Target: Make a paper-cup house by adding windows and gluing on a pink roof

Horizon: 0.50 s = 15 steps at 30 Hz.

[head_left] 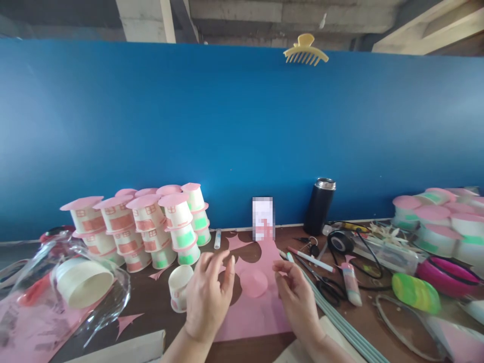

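Note:
A round pink paper disc (254,283) lies between my hands on a pink paper sheet (245,325) with rounded cut-outs. My left hand (209,292) hovers left of the disc, thumb and fingers bent but apart, holding nothing visible. Right of the disc, my right hand (297,300) has loosely curled fingers, with a small gap at the thumb and nothing seen in it. Just beside my left hand stands a white paper cup (180,287), partly hidden by that hand. Black scissors (328,290) lie to the right of my right hand.
Stacked paper cups with pink discs (147,217) stand at left, more cups (434,217) at far right. A black flask (319,206) stands against the blue partition (227,126). Pens (312,259), a glue tube (351,285), grey-green sticks (344,320) and a plastic-wrapped cup (83,282) surround the hands.

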Available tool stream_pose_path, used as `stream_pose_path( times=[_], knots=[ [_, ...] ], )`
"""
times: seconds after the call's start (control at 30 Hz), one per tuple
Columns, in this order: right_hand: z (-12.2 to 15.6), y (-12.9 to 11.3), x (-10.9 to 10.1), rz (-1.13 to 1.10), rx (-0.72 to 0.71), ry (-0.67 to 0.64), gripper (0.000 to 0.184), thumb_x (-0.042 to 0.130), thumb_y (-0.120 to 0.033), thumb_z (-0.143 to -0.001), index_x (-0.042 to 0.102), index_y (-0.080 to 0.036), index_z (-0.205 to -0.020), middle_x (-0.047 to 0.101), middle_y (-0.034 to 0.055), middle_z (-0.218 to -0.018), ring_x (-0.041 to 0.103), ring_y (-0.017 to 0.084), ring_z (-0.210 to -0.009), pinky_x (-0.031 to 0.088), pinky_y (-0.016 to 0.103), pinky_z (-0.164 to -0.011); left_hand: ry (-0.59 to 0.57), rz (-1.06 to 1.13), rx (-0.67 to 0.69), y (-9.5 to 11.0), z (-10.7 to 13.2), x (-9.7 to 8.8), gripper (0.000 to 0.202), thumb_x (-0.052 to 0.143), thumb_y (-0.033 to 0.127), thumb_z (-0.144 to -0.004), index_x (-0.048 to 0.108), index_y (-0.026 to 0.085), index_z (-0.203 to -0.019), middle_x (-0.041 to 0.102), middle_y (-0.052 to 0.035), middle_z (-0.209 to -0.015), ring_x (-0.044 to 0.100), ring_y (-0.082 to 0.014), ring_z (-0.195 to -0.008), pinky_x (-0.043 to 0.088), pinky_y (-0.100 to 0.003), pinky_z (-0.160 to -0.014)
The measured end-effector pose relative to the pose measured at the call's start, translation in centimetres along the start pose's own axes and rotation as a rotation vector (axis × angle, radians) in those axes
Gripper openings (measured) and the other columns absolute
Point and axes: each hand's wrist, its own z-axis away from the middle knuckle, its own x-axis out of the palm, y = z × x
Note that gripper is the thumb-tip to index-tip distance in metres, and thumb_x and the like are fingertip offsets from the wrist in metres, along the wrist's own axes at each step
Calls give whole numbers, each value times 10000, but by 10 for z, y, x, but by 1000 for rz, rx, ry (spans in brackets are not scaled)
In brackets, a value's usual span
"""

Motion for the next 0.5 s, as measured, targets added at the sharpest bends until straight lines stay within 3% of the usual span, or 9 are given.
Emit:
stream_pose_path(
  times=[0.1,0.3,0.4,0.5],
  knots=[
    [1,1,3,41,-21,-9,162,502,-285,-855,601,-207,-955,664,28,-801,517,146,-542,416,260,-506,120,-74,60,-1,-24,-21,212,547,291,-901,676,197,-1041,659,-76,-952,629,-224,-939,484,-332,-852],
    [4,-3,4,63,-111,-74,159,522,-299,-838,630,-210,-912,657,14,-753,536,161,-551,443,286,-568,90,-76,-132,10,-71,-88,211,535,354,-880,691,235,-958,683,-25,-953,636,-198,-824,505,-312,-759],
    [3,-4,4,68,-132,-79,166,510,-296,-836,632,-205,-902,651,16,-739,536,163,-540,445,289,-554,55,-78,-209,-1,-61,-107,276,517,453,-879,682,262,-991,683,-18,-966,638,-202,-803,501,-316,-707],
    [4,-5,4,80,-142,-73,164,507,-260,-822,637,-209,-906,596,-17,-635,506,159,-511,437,279,-528,52,-100,-289,-31,-28,-101,498,573,596,-803,618,227,-1134,657,-72,-1062,627,-257,-943,516,-373,-796]
  ],
)
